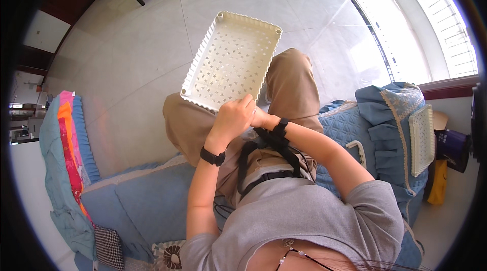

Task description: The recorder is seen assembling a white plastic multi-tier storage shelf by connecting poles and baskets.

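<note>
Tiled floor [137, 63] stretches beyond the front edge of the blue sofa [137, 190]. Past it, at the knees [294, 81], the left hand [235, 117] clamps the near right corner of the white tray [231, 63]; the grip of the right hand [261, 118] is too hidden to tell. Corner work seems in hand, calling next for steadiness.

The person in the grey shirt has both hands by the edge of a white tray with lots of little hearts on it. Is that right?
Almost! The little shapes are stars, not hearts; the head view shows them across the white tray. The person's left hand and right hand are by its edge, and the shirt is grey.
</note>
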`<move>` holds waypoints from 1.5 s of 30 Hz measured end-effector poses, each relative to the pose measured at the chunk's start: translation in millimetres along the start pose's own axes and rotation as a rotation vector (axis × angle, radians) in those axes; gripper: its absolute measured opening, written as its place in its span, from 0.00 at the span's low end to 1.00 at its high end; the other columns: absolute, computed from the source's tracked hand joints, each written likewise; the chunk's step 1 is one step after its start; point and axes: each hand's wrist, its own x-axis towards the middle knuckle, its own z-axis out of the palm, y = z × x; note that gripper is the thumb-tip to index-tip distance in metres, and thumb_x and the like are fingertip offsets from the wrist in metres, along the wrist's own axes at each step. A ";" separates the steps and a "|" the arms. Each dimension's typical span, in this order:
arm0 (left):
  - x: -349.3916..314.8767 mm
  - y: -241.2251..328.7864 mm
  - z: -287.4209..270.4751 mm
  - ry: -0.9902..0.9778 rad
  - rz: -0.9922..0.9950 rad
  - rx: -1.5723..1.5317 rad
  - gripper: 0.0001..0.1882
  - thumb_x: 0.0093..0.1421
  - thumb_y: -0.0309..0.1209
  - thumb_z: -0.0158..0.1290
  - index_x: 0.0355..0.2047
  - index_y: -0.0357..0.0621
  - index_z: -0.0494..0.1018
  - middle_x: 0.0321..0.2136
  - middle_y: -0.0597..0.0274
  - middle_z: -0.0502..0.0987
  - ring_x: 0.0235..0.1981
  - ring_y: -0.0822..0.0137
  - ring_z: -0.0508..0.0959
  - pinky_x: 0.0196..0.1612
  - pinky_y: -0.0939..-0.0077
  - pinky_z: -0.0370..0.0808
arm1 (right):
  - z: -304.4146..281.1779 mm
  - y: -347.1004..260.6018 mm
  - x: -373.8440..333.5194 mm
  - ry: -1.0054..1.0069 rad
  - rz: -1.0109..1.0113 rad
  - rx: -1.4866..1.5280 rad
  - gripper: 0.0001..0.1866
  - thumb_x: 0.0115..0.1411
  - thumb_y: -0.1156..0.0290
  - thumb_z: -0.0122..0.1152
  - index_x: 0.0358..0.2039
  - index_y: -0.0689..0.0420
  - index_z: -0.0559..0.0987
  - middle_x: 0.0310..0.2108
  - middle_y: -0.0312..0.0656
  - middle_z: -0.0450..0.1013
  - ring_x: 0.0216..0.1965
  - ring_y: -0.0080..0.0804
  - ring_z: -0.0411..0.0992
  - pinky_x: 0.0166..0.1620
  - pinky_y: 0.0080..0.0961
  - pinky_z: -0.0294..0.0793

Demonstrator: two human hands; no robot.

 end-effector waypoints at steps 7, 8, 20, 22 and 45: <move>0.3 -0.5 -13.4 -0.032 0.119 -0.078 0.07 0.52 0.28 0.55 0.25 0.42 0.67 0.25 0.58 0.68 0.23 0.57 0.74 0.26 0.64 0.71 | -0.3 10.1 -5.6 -0.064 -0.003 0.015 0.10 0.54 0.71 0.61 0.37 0.58 0.76 0.40 0.45 0.74 0.41 0.34 0.70 0.44 0.32 0.71; -0.6 -1.4 -13.2 -0.052 0.131 -0.055 0.07 0.52 0.28 0.55 0.25 0.42 0.67 0.25 0.58 0.68 0.23 0.57 0.74 0.26 0.64 0.71 | 0.6 12.1 -6.6 -0.076 -0.004 0.021 0.10 0.54 0.72 0.61 0.37 0.58 0.76 0.40 0.45 0.74 0.41 0.34 0.70 0.44 0.32 0.71; -4.5 -17.9 -9.7 -0.048 0.103 -0.168 0.08 0.51 0.30 0.56 0.26 0.44 0.67 0.26 0.60 0.68 0.27 0.60 0.73 0.30 0.67 0.70 | -10.8 35.1 -5.2 -0.226 0.001 0.003 0.13 0.54 0.69 0.61 0.40 0.57 0.77 0.40 0.45 0.74 0.42 0.35 0.70 0.44 0.32 0.71; -4.2 -14.9 -13.7 -0.038 0.137 -0.142 0.08 0.51 0.30 0.56 0.28 0.44 0.68 0.26 0.61 0.68 0.29 0.60 0.72 0.33 0.67 0.69 | -10.4 30.4 -7.5 -0.166 -0.102 0.059 0.14 0.54 0.68 0.62 0.41 0.56 0.77 0.40 0.45 0.75 0.43 0.35 0.70 0.45 0.32 0.71; 13.9 15.8 23.0 0.412 -0.089 -0.023 0.05 0.49 0.29 0.57 0.26 0.47 0.72 0.22 0.68 0.66 0.30 0.65 0.68 0.36 0.68 0.62 | -42.3 -15.9 -0.1 0.360 0.161 -0.030 0.13 0.51 0.76 0.61 0.39 0.61 0.76 0.33 0.40 0.76 0.33 0.21 0.69 0.38 0.25 0.73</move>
